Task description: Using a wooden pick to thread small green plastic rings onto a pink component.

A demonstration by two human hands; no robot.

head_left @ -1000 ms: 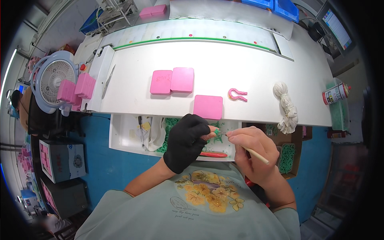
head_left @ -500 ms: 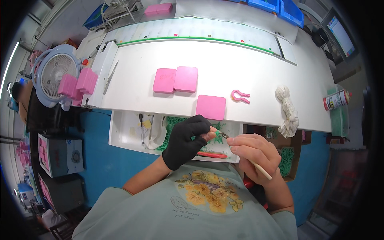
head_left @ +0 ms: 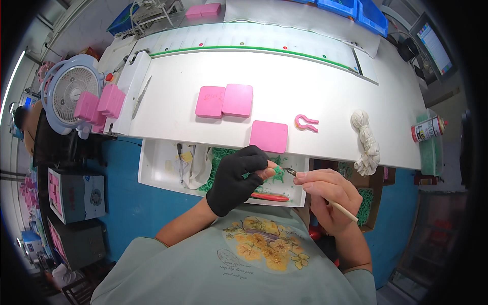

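My left hand (head_left: 236, 178) wears a black glove with bare fingertips showing. Its thumb and finger pinch a small green piece (head_left: 277, 168) over the open drawer (head_left: 151, 168). My bare right hand (head_left: 333, 195) grips a slim carving tool with a pale wooden handle (head_left: 343, 211) and a dark metal tip (head_left: 290, 171). That tip points at the green piece, a small gap apart from it. Below the hands, green scraps and a long red object (head_left: 269, 196) lie in the drawer.
Pink blocks (head_left: 268, 136) and a pink U-shaped clip (head_left: 306, 123) lie on the white table. To their right are a bundle of white cord (head_left: 365, 142) and a spray can (head_left: 428, 128). A fan (head_left: 75, 94) stands left. Beyond runs a pale conveyor belt (head_left: 264, 38).
My right hand has drawn slightly right, taking the tool's tip away from the green piece. The left hand has hardly moved. Coloured dots on the belt have shifted left.
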